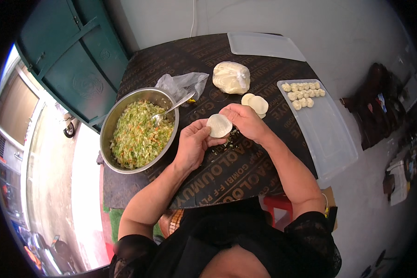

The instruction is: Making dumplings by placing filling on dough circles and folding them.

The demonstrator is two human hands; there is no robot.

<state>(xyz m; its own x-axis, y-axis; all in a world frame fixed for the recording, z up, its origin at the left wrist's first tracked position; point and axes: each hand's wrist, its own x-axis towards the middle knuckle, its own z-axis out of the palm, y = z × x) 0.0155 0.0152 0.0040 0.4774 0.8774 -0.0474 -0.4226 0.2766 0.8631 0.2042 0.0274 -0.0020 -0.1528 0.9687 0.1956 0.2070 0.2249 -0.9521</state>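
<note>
A round dough wrapper (219, 125) lies across the fingers of my left hand (194, 140), its thumb on the left edge. My right hand (245, 121) pinches the wrapper's upper right edge. Left of my hands stands a steel bowl (105, 153) of chopped vegetable filling (140, 135), with a metal spoon (180, 101) leaning in it. Several loose wrappers (258, 105) lie just beyond my right hand. Behind them sits a plastic bag of stacked wrappers (231, 78). On the right, a translucent plastic tray (330, 139) holds rows of pleated dumplings (303, 91) at its far end.
A crumpled clear plastic bag (184, 83) lies behind the bowl. Another translucent tray (264, 45) rests at the far edge of the dark printed board table (208, 187). Bits of filling are scattered under my hands. A green metal door (87, 69) stands at the left, and a red stool (279, 203) is below the table's near edge.
</note>
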